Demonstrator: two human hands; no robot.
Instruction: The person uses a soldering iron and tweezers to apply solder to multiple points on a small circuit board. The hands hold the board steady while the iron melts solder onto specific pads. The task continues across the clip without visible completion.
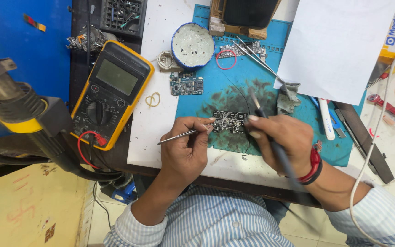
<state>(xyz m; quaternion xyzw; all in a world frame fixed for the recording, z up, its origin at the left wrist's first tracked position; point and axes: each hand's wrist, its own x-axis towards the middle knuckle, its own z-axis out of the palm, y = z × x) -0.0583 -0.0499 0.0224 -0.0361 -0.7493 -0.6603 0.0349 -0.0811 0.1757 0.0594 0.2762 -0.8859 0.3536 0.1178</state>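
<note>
left hand (186,148) pinches thin metal tweezers (184,133) against a small dark circuit board (229,121) on the stained blue mat (234,98); right hand (282,137) grips a slim dark brush (270,139).

This was an electronics repair workshop, shown by a white desk (161,132) crowded with bench gear: a yellow-cased multimeter (111,93) with red and black leads, a hot-air gun nozzle (10,98) on a thick hose, and a stained blue work mat (261,77). On and beside the mat lay bare circuit boards, one dark board (229,121) at the mat's front edge, a bluish one (186,84) further back, along with a tin of whitish paste (192,45), metal tweezers (259,59), a red screwdriver (389,107) and loose wires.
</note>
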